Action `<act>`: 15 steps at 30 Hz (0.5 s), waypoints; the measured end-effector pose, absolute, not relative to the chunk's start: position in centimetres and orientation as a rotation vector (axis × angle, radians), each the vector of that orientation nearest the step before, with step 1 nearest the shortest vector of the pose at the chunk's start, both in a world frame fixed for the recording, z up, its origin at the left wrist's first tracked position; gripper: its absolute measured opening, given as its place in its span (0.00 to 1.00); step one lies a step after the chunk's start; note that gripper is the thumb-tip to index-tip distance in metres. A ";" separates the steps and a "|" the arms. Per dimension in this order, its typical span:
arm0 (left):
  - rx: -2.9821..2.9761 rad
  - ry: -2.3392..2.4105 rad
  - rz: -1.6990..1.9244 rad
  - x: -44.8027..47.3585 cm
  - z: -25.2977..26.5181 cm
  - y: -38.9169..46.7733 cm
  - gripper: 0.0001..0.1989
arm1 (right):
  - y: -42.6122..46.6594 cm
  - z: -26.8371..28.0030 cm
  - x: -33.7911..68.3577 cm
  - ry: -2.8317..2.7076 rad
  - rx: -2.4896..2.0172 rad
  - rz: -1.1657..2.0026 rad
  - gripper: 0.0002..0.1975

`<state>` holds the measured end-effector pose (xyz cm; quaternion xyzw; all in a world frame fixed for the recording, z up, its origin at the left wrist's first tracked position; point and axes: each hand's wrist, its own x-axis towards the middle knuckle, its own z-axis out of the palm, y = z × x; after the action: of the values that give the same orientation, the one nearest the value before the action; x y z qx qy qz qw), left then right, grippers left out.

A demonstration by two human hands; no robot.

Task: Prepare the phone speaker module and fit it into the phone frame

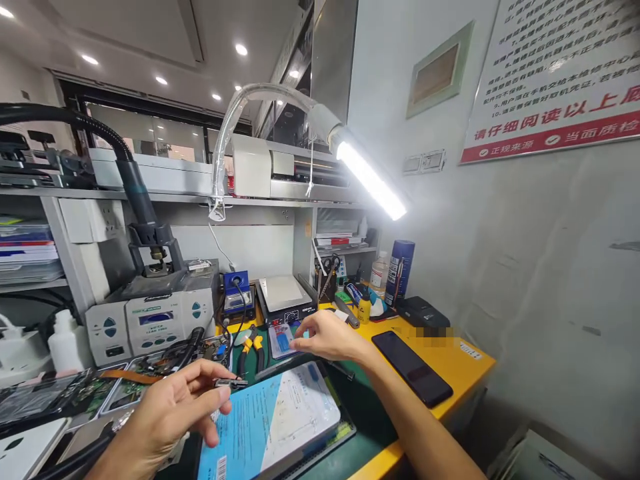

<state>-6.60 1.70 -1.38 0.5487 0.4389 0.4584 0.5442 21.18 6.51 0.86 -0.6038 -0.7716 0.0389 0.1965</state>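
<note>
Left hand [173, 407]: pinching 1 small part [232, 383] | Right hand [327, 336]: near clear case [279, 341]

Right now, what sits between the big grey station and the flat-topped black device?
A small blue unit with a dark cable in front of it stands between the grey station and the black device; the head view shows it.

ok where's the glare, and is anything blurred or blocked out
Head view: the lamp is blown out white, ceiling lights glare; head view again: pixelation hides a patch between phone and black case, while left hand and right hand look fairly sharp.
</note>
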 end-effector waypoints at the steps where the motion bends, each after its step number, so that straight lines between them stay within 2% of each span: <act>1: 1.281 1.026 1.084 -6.6 -1.4 1.8 0.29 | 7.0 1.3 21.6 -2.141 -1.693 0.153 0.13; 10: 1.237 0.937 1.112 -5.7 -1.6 1.6 0.30 | 16.8 9.4 24.3 -1.706 -1.976 0.027 0.16; 15: 1.350 0.906 1.147 -5.3 -1.8 1.4 0.29 | 19.4 10.2 22.3 -1.579 -2.100 -0.104 0.16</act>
<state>-5.33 1.44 -1.77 0.5692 0.3818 0.4834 0.5446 22.32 19.36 10.20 -0.7726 -0.5810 -0.0383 0.2531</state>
